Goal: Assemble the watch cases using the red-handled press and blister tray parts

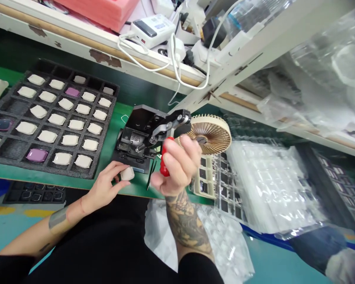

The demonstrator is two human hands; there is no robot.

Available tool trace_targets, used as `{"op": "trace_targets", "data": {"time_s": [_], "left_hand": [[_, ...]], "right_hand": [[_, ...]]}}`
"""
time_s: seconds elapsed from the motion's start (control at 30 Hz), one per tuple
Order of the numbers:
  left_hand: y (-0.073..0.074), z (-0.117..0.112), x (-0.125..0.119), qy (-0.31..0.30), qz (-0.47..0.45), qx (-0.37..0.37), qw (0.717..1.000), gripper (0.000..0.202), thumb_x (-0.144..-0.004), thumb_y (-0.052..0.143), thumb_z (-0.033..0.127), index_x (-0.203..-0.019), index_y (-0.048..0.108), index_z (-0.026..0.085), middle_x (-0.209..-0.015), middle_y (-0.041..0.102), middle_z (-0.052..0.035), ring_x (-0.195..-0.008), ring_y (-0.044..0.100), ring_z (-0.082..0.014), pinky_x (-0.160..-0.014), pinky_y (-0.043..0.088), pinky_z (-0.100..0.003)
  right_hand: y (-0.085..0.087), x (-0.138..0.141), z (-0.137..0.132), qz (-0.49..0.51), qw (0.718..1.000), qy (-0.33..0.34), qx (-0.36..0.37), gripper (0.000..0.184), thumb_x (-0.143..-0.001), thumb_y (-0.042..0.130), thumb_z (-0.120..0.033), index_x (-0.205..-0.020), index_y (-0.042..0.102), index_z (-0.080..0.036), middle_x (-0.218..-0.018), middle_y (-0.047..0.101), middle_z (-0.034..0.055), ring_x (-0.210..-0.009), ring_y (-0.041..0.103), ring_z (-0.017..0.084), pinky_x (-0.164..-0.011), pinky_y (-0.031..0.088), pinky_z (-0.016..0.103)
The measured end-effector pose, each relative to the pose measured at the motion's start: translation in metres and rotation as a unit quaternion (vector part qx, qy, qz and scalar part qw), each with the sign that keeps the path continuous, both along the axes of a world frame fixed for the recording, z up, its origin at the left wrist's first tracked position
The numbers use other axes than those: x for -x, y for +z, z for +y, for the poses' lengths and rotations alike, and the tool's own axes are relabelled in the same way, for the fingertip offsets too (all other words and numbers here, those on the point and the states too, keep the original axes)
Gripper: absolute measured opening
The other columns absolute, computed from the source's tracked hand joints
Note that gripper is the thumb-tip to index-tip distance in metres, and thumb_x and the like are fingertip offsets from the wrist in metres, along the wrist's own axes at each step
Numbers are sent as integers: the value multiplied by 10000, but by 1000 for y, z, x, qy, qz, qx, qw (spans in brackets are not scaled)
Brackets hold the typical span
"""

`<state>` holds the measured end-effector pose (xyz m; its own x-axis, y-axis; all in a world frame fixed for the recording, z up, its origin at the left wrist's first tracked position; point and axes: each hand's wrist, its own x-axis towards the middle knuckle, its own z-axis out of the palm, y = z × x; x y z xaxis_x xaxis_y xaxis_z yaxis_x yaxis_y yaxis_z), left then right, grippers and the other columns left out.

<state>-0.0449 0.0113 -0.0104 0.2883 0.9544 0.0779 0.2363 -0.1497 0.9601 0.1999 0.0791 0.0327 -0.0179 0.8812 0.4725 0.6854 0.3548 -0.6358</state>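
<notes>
In front of the black press (143,126), the left hand (106,183) pinches a pale case (127,173) between thumb and fingers, while the right hand (180,167) curls around the red handle (165,162) at the press's right. A loose pinch could drop the case, and pulling the handle with fingers beneath the press could nip them; beyond, right of the press, stands a fan (210,135).

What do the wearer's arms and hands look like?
Left hand and right hand are ungloved. Black sleeves end around the elbows. Left forearm: grey band-like tattoo, smaller dark mark nearer the elbow. Right forearm: large, dense, patterned tattoo.
</notes>
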Motion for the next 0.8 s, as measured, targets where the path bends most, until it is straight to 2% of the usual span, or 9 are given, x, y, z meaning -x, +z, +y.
{"op": "trace_targets", "data": {"time_s": [0.07,0.13,0.2,0.27,0.4,0.47,0.57,0.7,0.8], "left_hand": [[-6,0,-3,-15,-1,7,1000,367,-1087,708,318,-1433,683,201,-1333,646,-113,-1014,663,-166,-858,593,-299],[-12,-1,-6,-16,12,-3,1000,366,-1090,689,279,-1446,675,194,-1346,640,-115,-1020,652,-162,-872,581,-299],[-16,-2,-8,-21,27,-17,999,379,-1076,683,220,-1454,673,195,-1361,633,-113,-1021,644,-156,-870,576,-287],[-17,-5,-8,-22,29,-32,999,409,-1054,683,168,-1462,669,193,-1364,628,-113,-1023,643,-152,-883,578,-282],[-6,-11,-1,4,26,-47,999,417,-1030,723,149,-1441,671,202,-1331,651,-98,-966,656,-126,-940,584,-289],[3,-14,5,17,32,-67,997,420,-1027,748,157,-1437,670,207,-1325,669,-91,-931,665,-111,-942,588,-280],[14,-12,13,18,42,-116,992,429,-1008,762,118,-1421,679,199,-1315,687,-91,-1006,697,-125,-959,597,-258],[19,-2,16,4,72,-172,982,427,-989,770,81,-1394,695,191,-1302,698,-88,-1181,706,-165,-1078,579,-266],[19,5,15,5,112,-200,973,429,-1000,759,91,-1411,678,181,-1315,697,-103,-1218,706,-191,-1118,577,-301]], "right_hand": [[35,2,16,-28,997,47,-63,724,-779,598,-1005,-876,686,-293,-961,693,49,-1209,736,307,-1233,544,647],[73,12,22,5,982,89,-167,668,-993,352,-879,-1001,701,-310,-926,693,45,-1044,771,228,-1095,630,555],[100,25,22,81,965,94,-231,491,-1102,338,-651,-1278,682,-348,-1032,722,53,-1018,773,199,-971,664,475],[107,33,16,152,953,48,-260,450,-1088,507,-525,-1488,614,-350,-1250,716,79,-1121,758,222,-927,665,441],[52,31,-15,183,951,-33,-247,333,-1044,616,-322,-1348,744,-275,-1118,723,80,-1027,729,208,-861,629,398],[10,28,-34,134,982,12,-130,306,-1044,567,-162,-1273,748,-254,-1010,745,50,-974,727,176,-883,624,371],[-41,29,-48,-50,997,58,-4,385,-1029,586,-103,-1389,691,-190,-1294,749,101,-1251,698,219,-1100,621,422],[-68,42,-30,-240,964,62,100,413,-1052,528,-159,-1432,688,-128,-1348,712,177,-1279,650,304,-1116,612,505],[-70,49,-18,-217,962,50,155,399,-1032,485,-104,-1327,751,-148,-1295,725,169,-1203,667,284,-1102,618,488]]}}
